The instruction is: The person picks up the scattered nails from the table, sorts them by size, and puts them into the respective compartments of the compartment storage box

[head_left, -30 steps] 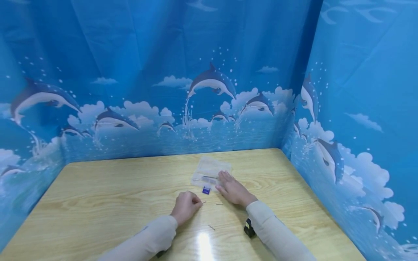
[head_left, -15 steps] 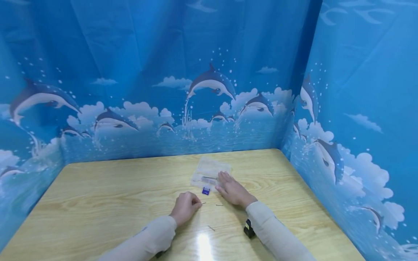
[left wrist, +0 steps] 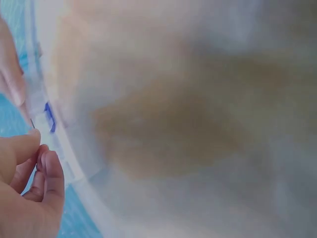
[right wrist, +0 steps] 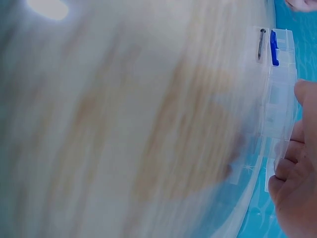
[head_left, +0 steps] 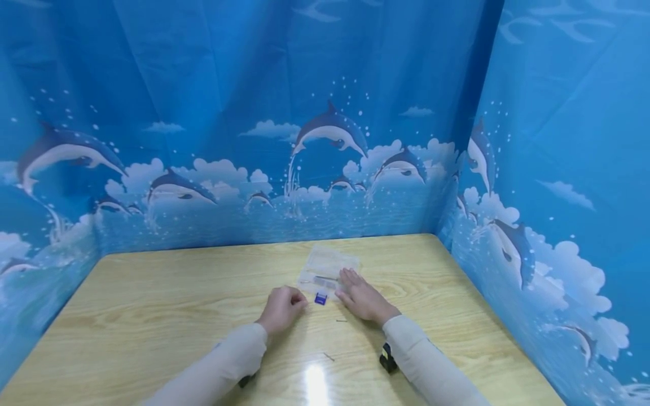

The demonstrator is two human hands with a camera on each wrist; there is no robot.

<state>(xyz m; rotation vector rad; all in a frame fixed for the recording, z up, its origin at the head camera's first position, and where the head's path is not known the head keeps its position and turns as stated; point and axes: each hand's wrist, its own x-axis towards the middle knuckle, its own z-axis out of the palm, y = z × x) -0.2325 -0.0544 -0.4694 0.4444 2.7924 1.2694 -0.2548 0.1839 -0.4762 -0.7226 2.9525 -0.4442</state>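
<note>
My left hand [head_left: 282, 309] is a little above the table, left of a clear plastic compartment box [head_left: 325, 262]. Between its thumb and forefinger it pinches a thin dark nail, whose tip shows in the left wrist view as a nail [left wrist: 32, 123]. My right hand [head_left: 364, 299] rests on the right edge of the box, fingers fairly straight in the head view. The box lies with its lid back, and a blue latch [head_left: 320, 298] sticks out at its front. A nail [right wrist: 261, 44] lies in one compartment in the right wrist view.
Two loose nails lie on the wooden table [head_left: 193, 304]: one nail [head_left: 341, 321] before the box and one nail [head_left: 329, 356] nearer me. A blue dolphin-print curtain [head_left: 228, 141] stands behind and to the right of the table.
My left hand has lifted the nail off the table and moved up and left with it. My right hand has stayed on the box.
</note>
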